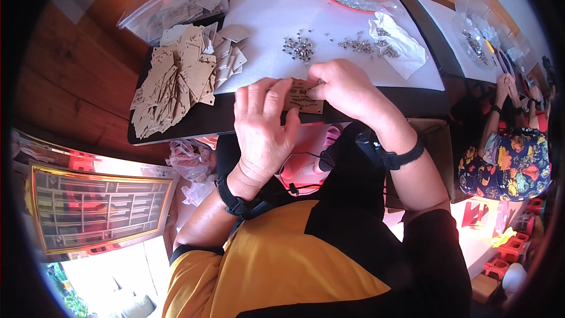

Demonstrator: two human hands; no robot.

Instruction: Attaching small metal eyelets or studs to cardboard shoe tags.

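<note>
Between your fingers (274,99): flat brown rectangular cardboard-like card (305,105). Left hand (260,132) curved at its edge, right hand (341,83) bunched over its corner; grips unclear. Likely light, stiff; hold edges.

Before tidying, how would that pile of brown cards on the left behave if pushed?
The pile of cards would probably slide apart, being loosely overlapped at odd angles. Some might drop off, lying near the edge of the table.
</note>
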